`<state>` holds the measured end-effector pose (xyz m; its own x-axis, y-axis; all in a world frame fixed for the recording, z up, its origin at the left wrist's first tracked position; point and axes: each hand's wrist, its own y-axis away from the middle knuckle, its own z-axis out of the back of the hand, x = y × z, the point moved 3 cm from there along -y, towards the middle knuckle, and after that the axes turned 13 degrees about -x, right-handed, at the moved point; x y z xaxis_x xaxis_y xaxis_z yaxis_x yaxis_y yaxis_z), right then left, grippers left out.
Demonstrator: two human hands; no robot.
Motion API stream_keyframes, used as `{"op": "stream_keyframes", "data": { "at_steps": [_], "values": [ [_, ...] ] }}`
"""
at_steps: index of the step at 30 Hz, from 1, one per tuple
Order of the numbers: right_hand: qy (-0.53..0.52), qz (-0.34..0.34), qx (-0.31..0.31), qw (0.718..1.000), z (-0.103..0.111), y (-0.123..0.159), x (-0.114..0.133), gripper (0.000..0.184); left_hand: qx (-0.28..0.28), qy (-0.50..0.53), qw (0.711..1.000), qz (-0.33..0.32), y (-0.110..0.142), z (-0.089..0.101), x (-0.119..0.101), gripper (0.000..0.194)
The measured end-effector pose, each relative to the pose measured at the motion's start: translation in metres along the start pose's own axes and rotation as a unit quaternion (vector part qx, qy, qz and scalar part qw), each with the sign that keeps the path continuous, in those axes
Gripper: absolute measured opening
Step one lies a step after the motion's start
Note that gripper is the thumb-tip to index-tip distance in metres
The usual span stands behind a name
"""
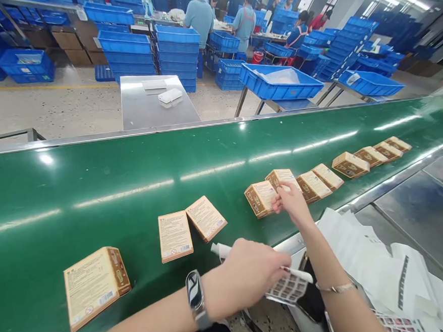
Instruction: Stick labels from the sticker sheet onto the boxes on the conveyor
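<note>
Closest to the camera, the left hand point(248, 278), a watch point(196, 297) on its wrist, is curled around a white roll point(218, 249) and a sticker sheet point(288, 286), held just off the near edge of the belt point(93, 180), apparently to keep stickers within reach. Beyond it, the right hand point(293, 201) reaches onto the belt, fingertips pinching at a box point(260, 198), seemingly pressing something onto its face. More boxes lie label-up in one row along the belt's near side, both ways from that box. White sheets point(364, 257) lie right of the belt. Past the belt's far rail stand a steel table point(145, 110) and blue crates point(280, 81); people work beyond them.
</note>
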<state>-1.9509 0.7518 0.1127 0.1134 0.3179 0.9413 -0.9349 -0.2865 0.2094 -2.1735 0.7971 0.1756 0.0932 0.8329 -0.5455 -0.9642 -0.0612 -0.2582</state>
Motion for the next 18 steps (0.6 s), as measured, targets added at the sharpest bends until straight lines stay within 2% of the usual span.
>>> {"op": "stream_keyframes", "data": {
  "at_steps": [1,3,4,6,7,9,11,13,18],
  "values": [
    [-0.002,0.012,0.020,1.000,0.004,0.012,0.008,0.039,-0.019,0.029,0.999,0.020,0.008,0.007,-0.003,0.016],
    [0.001,0.050,0.098,0.994,0.012,0.045,0.028,0.036,-0.048,0.082,0.992,0.085,0.022,0.019,0.000,0.014],
    [0.013,0.096,0.183,0.978,0.014,0.066,0.039,0.035,-0.054,0.100,0.985,0.127,0.028,0.024,0.005,0.013],
    [0.082,0.150,0.345,0.923,0.015,0.109,0.053,0.030,-0.057,0.138,0.965,0.214,0.038,0.032,0.018,0.013],
    [0.117,0.164,0.380,0.903,0.016,0.126,0.057,0.025,-0.056,0.159,0.954,0.248,0.042,0.036,0.024,0.017],
    [0.152,0.189,0.394,0.887,0.014,0.148,0.060,0.020,-0.043,0.194,0.937,0.289,0.051,0.042,0.032,0.022],
    [0.155,0.227,0.374,0.886,0.008,0.157,0.058,0.020,-0.023,0.203,0.931,0.303,0.059,0.047,0.035,0.018],
    [0.159,0.272,0.366,0.876,0.003,0.160,0.054,0.020,-0.014,0.184,0.935,0.304,0.066,0.049,0.035,0.016],
    [0.179,0.410,0.318,0.836,-0.002,0.170,0.049,0.010,-0.039,0.138,0.947,0.286,0.068,0.052,0.033,0.020]
  ]
}}
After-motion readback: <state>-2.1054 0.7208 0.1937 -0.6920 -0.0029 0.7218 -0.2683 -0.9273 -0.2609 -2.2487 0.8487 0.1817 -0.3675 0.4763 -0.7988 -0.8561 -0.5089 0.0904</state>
